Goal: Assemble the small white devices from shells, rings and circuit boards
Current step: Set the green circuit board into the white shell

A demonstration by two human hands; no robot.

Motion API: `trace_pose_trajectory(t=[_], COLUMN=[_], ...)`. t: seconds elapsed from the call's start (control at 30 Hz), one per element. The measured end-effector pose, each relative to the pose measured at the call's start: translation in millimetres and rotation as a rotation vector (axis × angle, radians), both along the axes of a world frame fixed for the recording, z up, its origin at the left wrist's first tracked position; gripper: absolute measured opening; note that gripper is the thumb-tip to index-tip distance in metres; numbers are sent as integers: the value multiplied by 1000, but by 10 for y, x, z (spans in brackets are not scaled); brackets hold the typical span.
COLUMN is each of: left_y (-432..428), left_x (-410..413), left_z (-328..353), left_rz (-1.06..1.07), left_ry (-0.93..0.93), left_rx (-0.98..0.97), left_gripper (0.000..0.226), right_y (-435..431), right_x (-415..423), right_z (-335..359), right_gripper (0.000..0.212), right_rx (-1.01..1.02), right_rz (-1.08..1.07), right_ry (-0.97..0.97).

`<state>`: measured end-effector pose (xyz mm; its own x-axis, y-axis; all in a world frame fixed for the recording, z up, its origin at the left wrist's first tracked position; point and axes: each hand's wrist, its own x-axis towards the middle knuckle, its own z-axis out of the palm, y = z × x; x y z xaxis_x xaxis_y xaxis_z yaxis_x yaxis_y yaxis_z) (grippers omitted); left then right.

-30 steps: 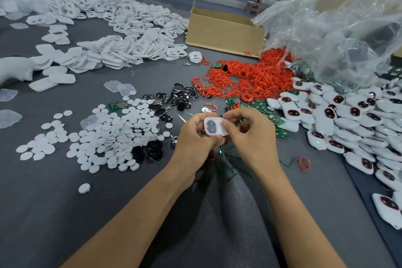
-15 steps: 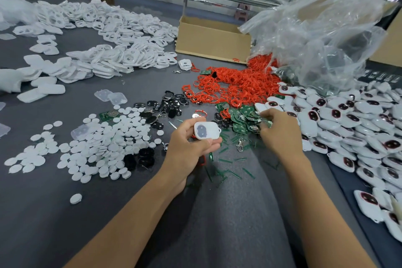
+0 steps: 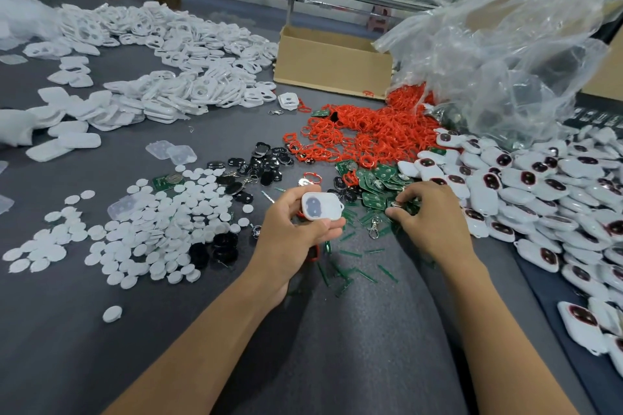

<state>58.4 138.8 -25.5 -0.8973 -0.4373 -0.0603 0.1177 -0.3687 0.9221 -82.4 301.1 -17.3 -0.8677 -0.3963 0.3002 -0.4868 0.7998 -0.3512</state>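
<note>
head view: white shell held, right grip at the boards

left grip curls round the white shell, holding it just above the grey bench with its dark inner face up. right grip rests at the near edge of the green circuit boards, thumb and forefinger pinching a small part, too small to identify. red rings lie heaped beyond.

Discs lay left, shells behind them; rings behind circuit boards, devices right, box rearmost
</note>
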Motion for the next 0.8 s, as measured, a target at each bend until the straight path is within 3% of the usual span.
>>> trace_pose_trajectory(t=[0.1,0.27,0.4,0.47,0.67,0.8], left_y=[2,5,10,11,-9,-9], left_x=[0,15,16,18,8,0], left_z=[1,11,21,25,44,34], left_rz=[0,-6,6,13,74,64], left_ry=[-8,-16,-17,-12,20,12], left_rx=[-2,-16,-4,7,59,48], left_gripper=[43,43,43,43,39,40], right_y=[43,16,-101,-121,-134,-182], right_x=[45,186,316,342,341,335], right_z=[45,111,138,147,99,41], right_gripper=[9,19,14,13,12,15], right_rx=[-248,-640,-752,-728,-262,-128], right_rz=[7,63,164,207,306,332], right_ry=[-96,-398,-585,-542,-314,-177])
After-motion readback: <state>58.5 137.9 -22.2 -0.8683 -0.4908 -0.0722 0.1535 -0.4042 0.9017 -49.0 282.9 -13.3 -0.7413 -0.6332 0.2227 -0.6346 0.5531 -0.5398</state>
